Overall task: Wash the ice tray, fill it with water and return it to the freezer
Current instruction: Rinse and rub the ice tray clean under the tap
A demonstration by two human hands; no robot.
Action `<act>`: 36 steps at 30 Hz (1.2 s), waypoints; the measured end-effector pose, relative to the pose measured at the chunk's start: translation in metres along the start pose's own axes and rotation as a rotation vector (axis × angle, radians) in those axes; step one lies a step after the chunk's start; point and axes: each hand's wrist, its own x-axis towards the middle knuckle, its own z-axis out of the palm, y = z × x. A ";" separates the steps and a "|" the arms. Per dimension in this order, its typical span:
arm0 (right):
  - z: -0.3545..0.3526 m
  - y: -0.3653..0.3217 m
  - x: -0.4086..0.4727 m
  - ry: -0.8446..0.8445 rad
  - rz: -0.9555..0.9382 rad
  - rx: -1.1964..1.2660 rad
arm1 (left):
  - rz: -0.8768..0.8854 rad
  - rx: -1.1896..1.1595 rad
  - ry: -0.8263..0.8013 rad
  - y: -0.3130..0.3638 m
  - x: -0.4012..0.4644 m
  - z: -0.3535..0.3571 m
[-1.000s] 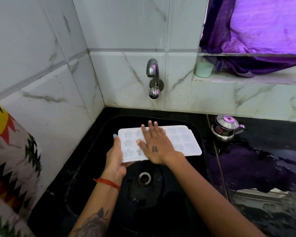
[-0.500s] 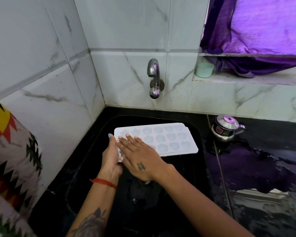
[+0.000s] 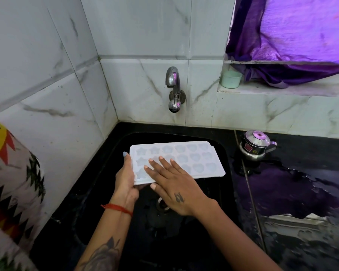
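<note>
At the far left a patterned cloth (image 3: 10,173) fills the edge of the view, against the tiled wall. Next comes the left hand (image 3: 125,177), which grips the left short end of the tray (image 3: 186,155), thumb along the edge and fingers curled beneath. The tray is held over the black sink (image 3: 114,153), cavities up, roughly level; its long axis runs left to right, tipped a little away on the right. Whether the cavities hold water cannot be told. The right hand (image 3: 172,182) lies flat on the tray's left half, fingers straight and spread, pressing or rubbing the cavities rather than holding anything. It crosses in from the right, so both hands crowd the left end and the right end hangs free.

The tap (image 3: 173,89) sits on the back wall above and just behind the tray's middle, with no water visible. I judge this the washing step. The coming move turns on that relation: the tray lies forward of the hands and below the spout, and the right hand is the nearer one to reach the tap. Further right, a small steel kettle (image 3: 255,145) stands on the wet bench (image 3: 301,182), and a pale cup (image 3: 231,79) on the ledge above.
</note>
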 end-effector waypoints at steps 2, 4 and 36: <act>0.000 0.003 -0.002 0.009 0.019 -0.006 | 0.003 0.000 0.004 0.001 0.000 0.000; 0.000 0.008 -0.005 0.021 0.044 -0.015 | 0.004 0.001 0.011 0.001 0.001 0.000; -0.013 0.089 -0.030 0.110 0.496 0.053 | 0.031 0.043 0.042 0.002 0.003 -0.004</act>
